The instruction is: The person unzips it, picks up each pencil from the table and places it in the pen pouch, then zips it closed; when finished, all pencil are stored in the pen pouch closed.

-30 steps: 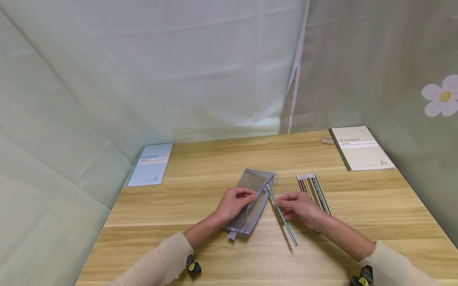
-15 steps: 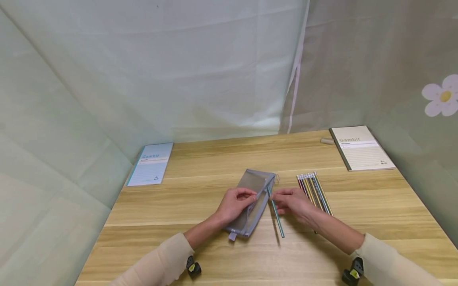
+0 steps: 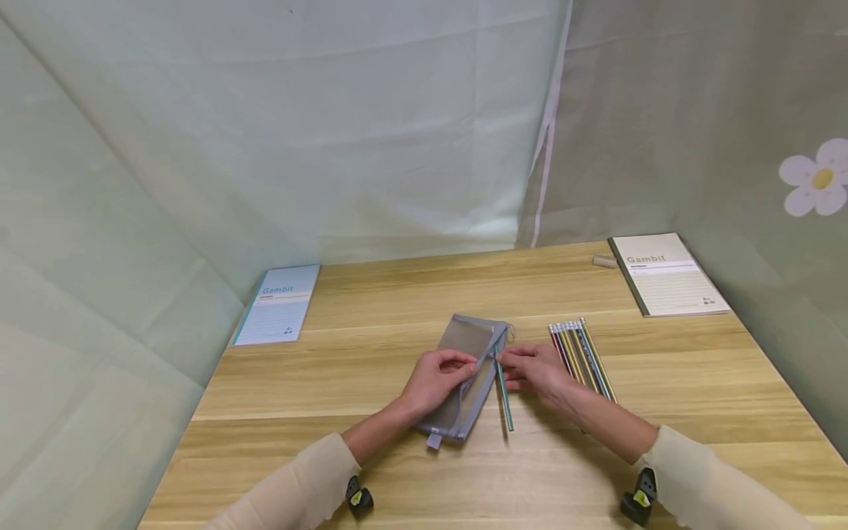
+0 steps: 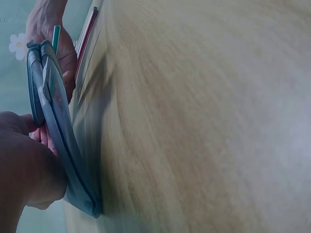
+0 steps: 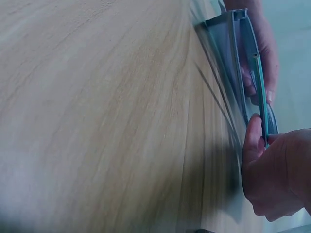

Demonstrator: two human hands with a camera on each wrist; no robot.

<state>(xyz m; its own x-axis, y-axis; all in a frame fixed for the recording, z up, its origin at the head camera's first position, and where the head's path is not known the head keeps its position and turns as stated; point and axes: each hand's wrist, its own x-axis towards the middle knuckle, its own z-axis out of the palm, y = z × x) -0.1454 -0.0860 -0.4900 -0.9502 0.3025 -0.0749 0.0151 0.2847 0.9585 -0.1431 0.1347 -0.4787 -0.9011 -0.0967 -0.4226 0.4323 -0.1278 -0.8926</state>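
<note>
A grey mesh zip pencil case (image 3: 464,335) lies slanted mid-table, its zipped side parted. My left hand (image 3: 433,379) pinches one edge of that opening between thumb and fingers, as the left wrist view also shows of the pencil case (image 4: 73,160). With thumb and fingertips my right hand (image 3: 539,375) pinches a green pencil (image 3: 505,401). The pencil's upper end is at the mouth of the case, its lower end sticking out toward me. In the right wrist view the green pencil (image 5: 261,92) runs alongside the case's edge. How deep its tip sits is hard to tell.
Right of my right hand lies a row of several pencils (image 3: 583,353), partly covered by that hand. A blue notebook (image 3: 278,305) lies at the far left, a beige notebook (image 3: 669,276) at the far right beside a small grey-brown block (image 3: 604,261). Cloth walls surround the table.
My right hand has moved left with the green pencil, bringing the pencil's upper end to the case's opening and turning it more upright in view. The left hand has barely moved.
</note>
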